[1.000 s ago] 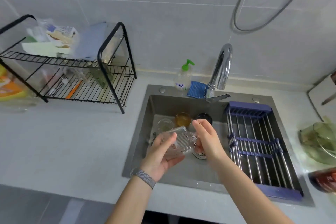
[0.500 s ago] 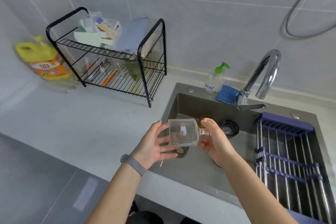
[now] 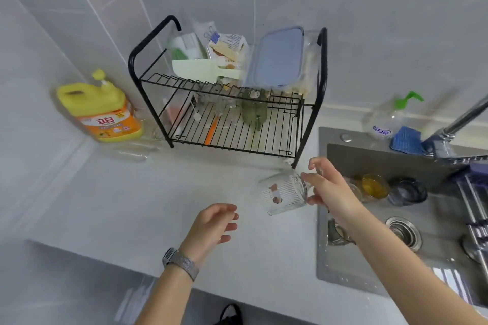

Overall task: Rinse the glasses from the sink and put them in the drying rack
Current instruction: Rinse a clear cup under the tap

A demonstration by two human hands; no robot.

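My right hand grips a clear ribbed glass by its base, tipped on its side over the counter just left of the sink. My left hand hovers below it, fingers relaxed, holding nothing. The black two-tier drying rack stands on the counter beyond the glass; its lower shelf holds clear glasses and a green glass. An amber glass, a dark glass and a clear glass partly hidden by my right hand sit in the sink.
A yellow detergent jug stands left of the rack. The rack's top shelf carries a blue-lidded box and packets. A soap pump bottle, blue sponge and faucet line the sink's back; a purple roll-up rack covers its right side.
My left hand has let go of the ribbed glass and dropped lower. My right hand has carried the glass left, out of the sink and over the counter toward the rack.
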